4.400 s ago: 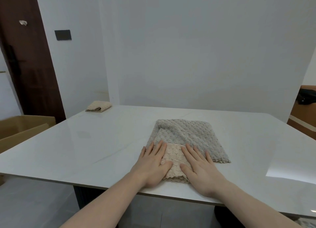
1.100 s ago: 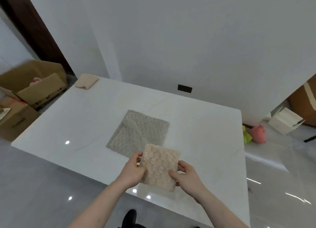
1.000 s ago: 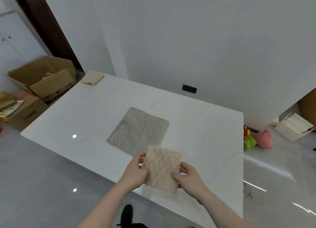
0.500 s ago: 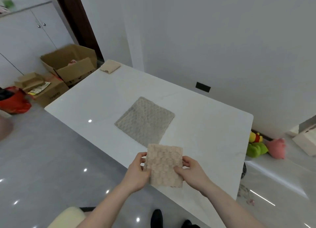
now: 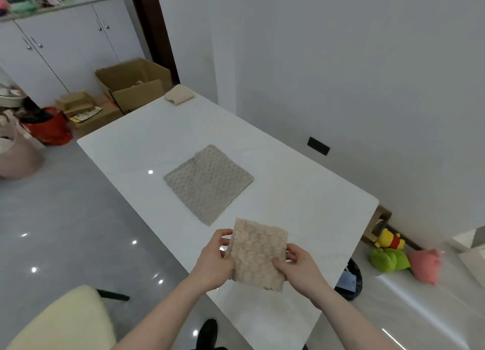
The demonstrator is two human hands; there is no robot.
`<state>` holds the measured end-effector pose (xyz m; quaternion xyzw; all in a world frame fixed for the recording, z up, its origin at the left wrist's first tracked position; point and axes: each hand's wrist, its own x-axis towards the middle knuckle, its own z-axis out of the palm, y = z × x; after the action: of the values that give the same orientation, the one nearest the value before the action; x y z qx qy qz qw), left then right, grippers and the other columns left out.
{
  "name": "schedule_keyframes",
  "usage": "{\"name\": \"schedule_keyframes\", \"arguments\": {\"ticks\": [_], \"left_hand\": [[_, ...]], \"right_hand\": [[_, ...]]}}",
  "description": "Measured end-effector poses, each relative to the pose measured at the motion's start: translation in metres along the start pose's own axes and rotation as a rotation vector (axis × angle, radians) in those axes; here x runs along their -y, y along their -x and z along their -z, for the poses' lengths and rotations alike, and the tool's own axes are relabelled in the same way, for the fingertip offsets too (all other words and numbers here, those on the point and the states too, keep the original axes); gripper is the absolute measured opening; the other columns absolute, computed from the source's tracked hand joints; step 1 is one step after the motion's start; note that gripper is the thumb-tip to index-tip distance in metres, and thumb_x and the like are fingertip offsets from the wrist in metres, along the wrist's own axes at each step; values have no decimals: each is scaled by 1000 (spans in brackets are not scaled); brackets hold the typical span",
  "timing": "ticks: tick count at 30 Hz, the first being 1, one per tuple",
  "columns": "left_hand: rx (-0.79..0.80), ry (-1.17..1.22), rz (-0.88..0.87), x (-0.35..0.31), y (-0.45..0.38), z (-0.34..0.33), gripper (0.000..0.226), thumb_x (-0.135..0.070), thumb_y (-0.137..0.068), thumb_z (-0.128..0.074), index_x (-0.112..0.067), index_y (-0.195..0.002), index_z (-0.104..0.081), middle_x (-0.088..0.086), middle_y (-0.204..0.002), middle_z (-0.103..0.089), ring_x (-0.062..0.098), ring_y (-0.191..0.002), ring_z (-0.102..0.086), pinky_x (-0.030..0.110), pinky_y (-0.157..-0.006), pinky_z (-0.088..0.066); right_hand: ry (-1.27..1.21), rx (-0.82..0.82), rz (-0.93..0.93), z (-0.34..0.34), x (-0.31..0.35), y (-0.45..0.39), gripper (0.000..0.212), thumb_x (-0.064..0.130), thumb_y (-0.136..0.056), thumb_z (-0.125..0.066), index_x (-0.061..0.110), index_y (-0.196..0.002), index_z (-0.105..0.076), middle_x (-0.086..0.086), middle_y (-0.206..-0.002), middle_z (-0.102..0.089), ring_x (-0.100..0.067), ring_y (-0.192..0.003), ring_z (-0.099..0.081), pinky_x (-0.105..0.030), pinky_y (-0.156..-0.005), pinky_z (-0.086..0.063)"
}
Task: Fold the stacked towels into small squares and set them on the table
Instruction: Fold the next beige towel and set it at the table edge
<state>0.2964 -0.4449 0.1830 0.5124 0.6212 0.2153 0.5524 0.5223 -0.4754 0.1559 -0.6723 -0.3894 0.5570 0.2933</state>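
Fingers [image 5: 223,238] of the left hand [image 5: 212,264] curl round the left edge of a folded beige towel [image 5: 258,254], thumb on its face, while the right hand [image 5: 299,269] pinches the right edge in the same way. Between them the small square hangs clear of the white bench [image 5: 301,192], above its near end, its face tilted toward the camera.

Just beyond it, near the middle of the bench, a grey towel [image 5: 208,183] lies flat as a larger square, touched by neither hand. At the far left corner sits another folded beige towel [image 5: 179,95], a compact bundle well apart from the rest.

On this evidence, one towel looks finished and set aside, a second appears folded to size and awaits only setting down, and the grey one seems to need further folds before it matches. No other towels are in view, so the work looks past its midpoint.

Off the bench to the left stand open cardboard boxes [image 5: 133,83] and a red bag [image 5: 48,126] on the floor; plush toys [image 5: 391,254] lie to the right, and a cream chair [image 5: 65,320] fills the near left corner.
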Motion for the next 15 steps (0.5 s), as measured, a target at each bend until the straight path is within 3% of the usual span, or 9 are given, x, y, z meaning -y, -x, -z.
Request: {"name": "schedule_keyframes", "arguments": {"ticks": [3,9,15], "left_hand": [[-60,23,22,-4,14,-43,45,-25,-97,-60,-37,-137,-44,-13,-125,-58,10,-96,-66,19,-59,-55],[-54,20,16,-7,45,-85,66,-2,-88,-53,-43,-136,-34,-21,-135,-49,1,-100,-62,21,-70,-57],[-49,-32,-13,-5,47,-86,53,-5,-87,-55,-45,-119,-42,-21,-124,-56,5,-101,-62,26,-75,-56]], "right_hand": [[42,39,7,37,-16,-2,24,16,-87,-69,27,-107,-72,7,-100,-78,-18,-86,-76,-42,-84,-62],[106,134,19,64,-19,-9,26,13,-86,-69,23,-110,-71,3,-100,-78,-15,-89,-75,-37,-81,-63],[101,132,45,72,-15,-9,26,14,-86,-69,27,-108,-71,5,-102,-78,-12,-91,-74,-35,-84,-62]]}}
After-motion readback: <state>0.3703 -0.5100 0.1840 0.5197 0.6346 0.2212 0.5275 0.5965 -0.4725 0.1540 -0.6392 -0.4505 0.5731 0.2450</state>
